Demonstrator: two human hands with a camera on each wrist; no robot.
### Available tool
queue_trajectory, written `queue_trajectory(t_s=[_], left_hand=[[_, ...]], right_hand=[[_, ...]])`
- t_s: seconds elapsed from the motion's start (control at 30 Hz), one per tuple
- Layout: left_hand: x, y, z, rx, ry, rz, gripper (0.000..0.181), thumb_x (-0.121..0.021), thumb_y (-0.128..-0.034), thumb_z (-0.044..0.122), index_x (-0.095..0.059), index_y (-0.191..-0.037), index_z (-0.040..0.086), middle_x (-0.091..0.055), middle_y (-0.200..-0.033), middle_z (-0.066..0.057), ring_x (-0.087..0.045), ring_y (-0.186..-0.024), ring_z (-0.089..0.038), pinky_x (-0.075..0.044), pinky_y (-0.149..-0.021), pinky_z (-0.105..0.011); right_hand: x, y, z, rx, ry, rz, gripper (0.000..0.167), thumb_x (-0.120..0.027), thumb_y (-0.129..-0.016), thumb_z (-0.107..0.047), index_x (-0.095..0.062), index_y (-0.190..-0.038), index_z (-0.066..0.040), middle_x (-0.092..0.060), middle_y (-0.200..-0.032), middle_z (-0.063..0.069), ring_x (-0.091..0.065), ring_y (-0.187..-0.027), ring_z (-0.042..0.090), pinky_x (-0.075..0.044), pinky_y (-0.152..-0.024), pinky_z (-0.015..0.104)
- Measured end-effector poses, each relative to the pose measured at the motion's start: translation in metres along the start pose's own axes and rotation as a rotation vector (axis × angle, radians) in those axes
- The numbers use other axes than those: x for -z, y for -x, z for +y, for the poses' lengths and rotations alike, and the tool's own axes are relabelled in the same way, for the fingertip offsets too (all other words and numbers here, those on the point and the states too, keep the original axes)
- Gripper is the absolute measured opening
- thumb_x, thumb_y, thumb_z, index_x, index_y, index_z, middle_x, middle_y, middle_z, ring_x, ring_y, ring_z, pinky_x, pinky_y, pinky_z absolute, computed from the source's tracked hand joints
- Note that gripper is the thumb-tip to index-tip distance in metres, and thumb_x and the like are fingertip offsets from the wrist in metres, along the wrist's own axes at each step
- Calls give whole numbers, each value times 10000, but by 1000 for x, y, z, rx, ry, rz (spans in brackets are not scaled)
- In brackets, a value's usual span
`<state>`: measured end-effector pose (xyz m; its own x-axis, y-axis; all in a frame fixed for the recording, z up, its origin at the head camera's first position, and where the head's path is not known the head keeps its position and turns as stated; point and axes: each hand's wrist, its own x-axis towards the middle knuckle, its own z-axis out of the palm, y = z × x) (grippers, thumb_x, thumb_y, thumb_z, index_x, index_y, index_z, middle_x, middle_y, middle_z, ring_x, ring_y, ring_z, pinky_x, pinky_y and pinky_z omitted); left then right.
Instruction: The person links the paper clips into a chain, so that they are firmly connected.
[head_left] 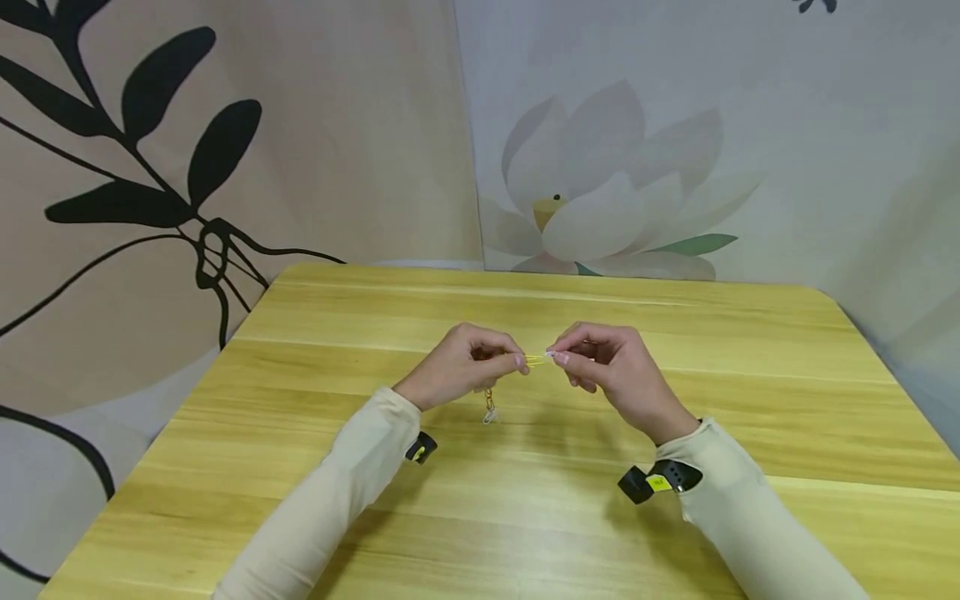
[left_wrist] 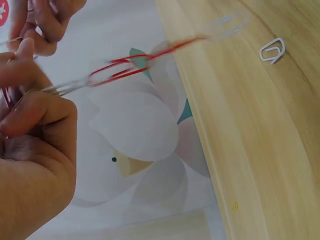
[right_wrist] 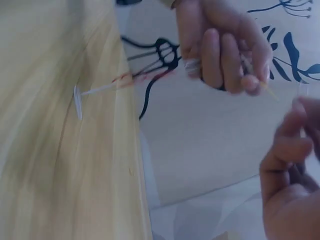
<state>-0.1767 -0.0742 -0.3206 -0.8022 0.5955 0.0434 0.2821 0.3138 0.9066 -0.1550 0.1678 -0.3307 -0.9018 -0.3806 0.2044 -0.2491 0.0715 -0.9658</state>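
My left hand (head_left: 471, 360) pinches a yellow paper clip (head_left: 534, 360) that sticks out toward the right. From beneath that hand hangs a chain of linked paper clips (head_left: 490, 402). In the left wrist view the chain has white and red clips (left_wrist: 120, 71), with a white paper clip (left_wrist: 272, 50) near its far end; blur hides whether that one is linked. My right hand (head_left: 618, 367) faces the left one and pinches a small whitish paper clip (head_left: 551, 353) by thumb and forefinger. Its tip lies close to the yellow clip; whether they touch I cannot tell.
Both hands are held above a wooden table (head_left: 525, 517). A wall covering with a large flower print (head_left: 600, 217) stands behind it. Black wrist devices are worn on the left wrist (head_left: 422, 447) and the right wrist (head_left: 637, 485).
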Motion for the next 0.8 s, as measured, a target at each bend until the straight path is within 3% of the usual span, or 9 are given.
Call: queue_trajectory(t_s=[0.13,0.2,0.33,0.5,0.6,0.8], left_hand=[[0,-1,0,4,19,-11,198,-559,-988,128,-747,-930,104,-519,-573,1,-470,-540,-148,-378,-569,-250],[0,-2,1,11,13,-9,200,-555,-984,130,-744,-923,105,-552,-626,8,-463,-565,-149,-382,-582,-245],[0,-2,4,16,-11,-5,204,-557,-992,165,-741,-919,118,-640,-795,-11,-439,-635,-146,-390,-615,-244],[-1,-3,8,6,-41,-5,217,-552,-999,183,-739,-929,96,-732,-967,-34,-564,-773,-139,-477,-787,-290],[-2,-4,10,-2,-42,-10,225,-552,-1007,191,-741,-933,92,-741,-1002,-35,-599,-822,-140,-497,-847,-314],[-3,-3,13,-17,-32,-25,235,-551,-1018,187,-744,-933,83,-743,-1030,-51,-596,-838,-133,-494,-840,-302]], right_hand=[[-1,-1,-1,-21,-91,26,87,-680,-941,-67,-735,-989,-20,-638,-734,1,-516,-579,147,-427,-537,258],[-2,-1,-2,-38,-92,26,94,-695,-930,-71,-733,-993,-12,-645,-708,-5,-544,-569,162,-422,-524,249],[-3,-1,-3,-49,-48,19,126,-712,-922,-88,-722,-1002,9,-655,-693,-1,-570,-545,184,-422,-496,268],[-4,0,-5,-40,21,24,96,-715,-923,-104,-736,-991,-40,-652,-687,2,-572,-535,203,-416,-489,305],[-6,0,-7,-32,50,32,122,-716,-924,-113,-731,-1005,-22,-638,-675,2,-578,-538,237,-409,-481,293],[-8,1,-6,-26,73,41,138,-707,-931,-108,-722,-1017,-1,-626,-682,3,-586,-534,208,-401,-460,280]])
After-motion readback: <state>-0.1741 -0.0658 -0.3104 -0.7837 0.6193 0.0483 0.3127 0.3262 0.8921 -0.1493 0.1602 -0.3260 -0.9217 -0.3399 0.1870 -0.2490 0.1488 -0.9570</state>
